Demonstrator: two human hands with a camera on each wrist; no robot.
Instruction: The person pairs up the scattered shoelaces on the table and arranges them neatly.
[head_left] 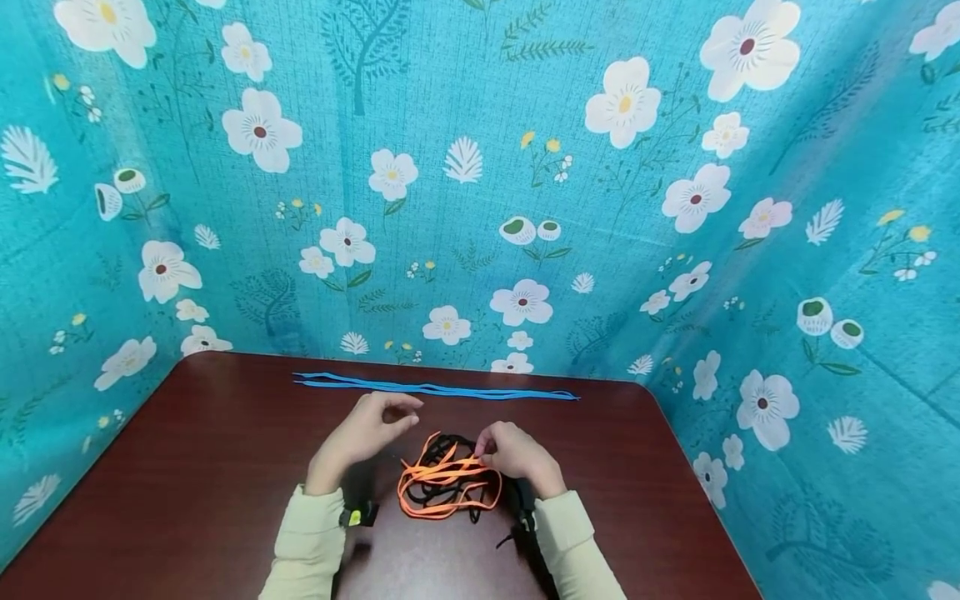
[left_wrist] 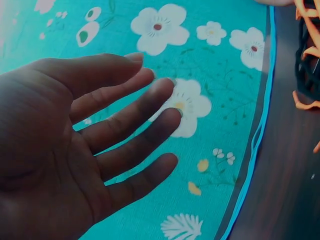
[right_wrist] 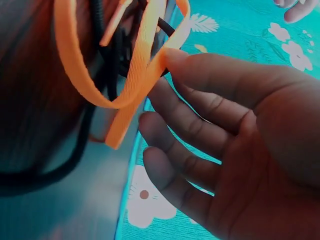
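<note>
A loose tangle of flat orange shoelaces point(head_left: 442, 475) and black cords point(head_left: 437, 450) lies on the table in front of me. My right hand point(head_left: 517, 454) is at the tangle's right side. Its thumb and index finger pinch an orange lace point(right_wrist: 142, 65), seen close up in the right wrist view, where the other fingers are bent and hold nothing. To the left and slightly above the tangle, my left hand point(head_left: 371, 429) hovers with nothing in it. The left wrist view shows its fingers point(left_wrist: 130, 125) spread and relaxed.
Blue laces point(head_left: 435, 389) lie stretched in a nearly straight line along the back of the dark red-brown table point(head_left: 202, 475). A teal curtain with white flowers point(head_left: 450, 233) hangs behind the table and down both sides. Dark straps point(head_left: 360, 515) sit at the wrists.
</note>
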